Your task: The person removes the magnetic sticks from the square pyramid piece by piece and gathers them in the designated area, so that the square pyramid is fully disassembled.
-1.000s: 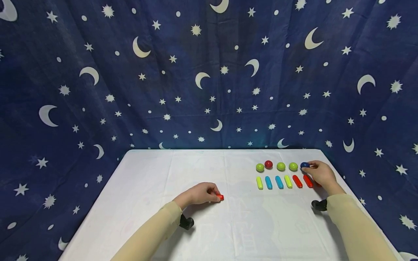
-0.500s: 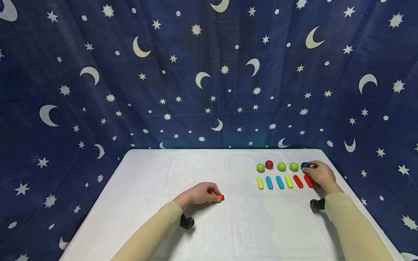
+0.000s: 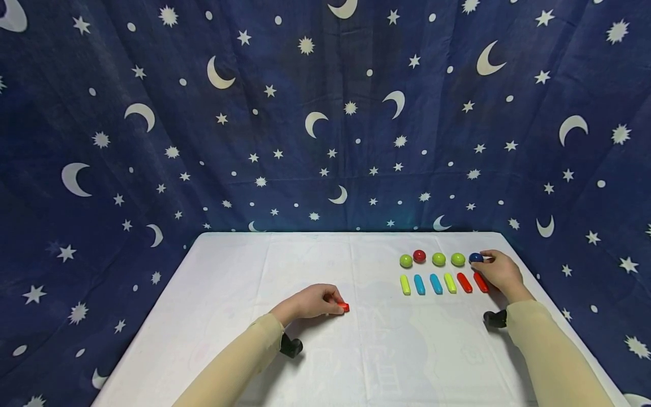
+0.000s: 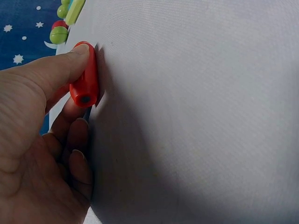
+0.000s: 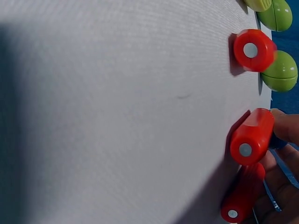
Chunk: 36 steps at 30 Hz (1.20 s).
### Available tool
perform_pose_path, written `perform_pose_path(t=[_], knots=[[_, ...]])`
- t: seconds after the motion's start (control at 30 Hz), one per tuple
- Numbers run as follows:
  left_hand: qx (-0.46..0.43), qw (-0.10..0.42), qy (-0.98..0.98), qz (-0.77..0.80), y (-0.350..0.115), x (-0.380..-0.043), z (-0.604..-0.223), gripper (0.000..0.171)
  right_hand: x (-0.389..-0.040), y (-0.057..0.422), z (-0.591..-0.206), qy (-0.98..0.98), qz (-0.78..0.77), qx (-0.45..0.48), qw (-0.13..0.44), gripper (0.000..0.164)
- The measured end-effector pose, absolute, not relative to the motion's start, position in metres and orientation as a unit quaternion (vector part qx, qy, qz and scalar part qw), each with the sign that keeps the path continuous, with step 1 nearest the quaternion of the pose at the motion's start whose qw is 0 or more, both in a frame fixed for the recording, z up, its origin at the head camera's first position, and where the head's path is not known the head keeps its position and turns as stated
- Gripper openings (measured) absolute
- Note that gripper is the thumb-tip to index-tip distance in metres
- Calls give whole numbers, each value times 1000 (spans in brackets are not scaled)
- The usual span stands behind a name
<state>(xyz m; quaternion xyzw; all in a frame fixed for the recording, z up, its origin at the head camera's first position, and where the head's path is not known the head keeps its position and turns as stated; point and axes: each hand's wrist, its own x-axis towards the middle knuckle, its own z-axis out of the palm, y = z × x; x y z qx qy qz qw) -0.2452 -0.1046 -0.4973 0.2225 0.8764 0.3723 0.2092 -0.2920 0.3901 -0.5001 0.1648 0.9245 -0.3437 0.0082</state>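
Note:
My left hand [image 3: 315, 301] is low over the white table, thumb and fingers pinching a red magnetic rod [image 4: 85, 88] near the middle. The rod's end facing the left wrist camera has a dark round centre. At the back right, my right hand [image 3: 500, 270] holds a dark blue ball [image 3: 476, 258] at the right end of a row of balls. Just in front of that hand lies a red rod [image 5: 252, 137] with a silvery disc in its end. Another red rod [image 5: 243, 196] lies beside it, hidden under the hand in the head view.
The ball row also has green balls [image 3: 438, 259] and one red ball [image 3: 419, 256]. In front of it runs a row of yellow-green rods [image 3: 405, 285], blue rods [image 3: 435, 284] and red rods [image 3: 464, 282]. A starry blue curtain [image 3: 285, 141] stands behind the white table [image 3: 229, 265].
My right hand and forearm have shifted very slightly left, covering the rightmost red rod that peeked out earlier. My left hand stays in place with its rod.

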Motion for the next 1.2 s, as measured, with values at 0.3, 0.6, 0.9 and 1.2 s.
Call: perform_pose_path(t=[0.3, 0.6, 0.9, 1.2], knots=[[226, 208, 876, 371, -103, -244, -495, 10, -285, 395, -497, 922, -354, 155, 9, 65], [219, 205, 879, 371, -104, -241, -497, 10, -275, 393, -489, 933, -336, 127, -26, 61], [229, 186, 882, 368, -108, -239, -499, 15, -273, 362, -470, 934, -338, 65, -97, 55], [237, 184, 879, 370, -111, -238, -500, 22, -265, 291, -457, 934, -346, -36, -81, 49]])
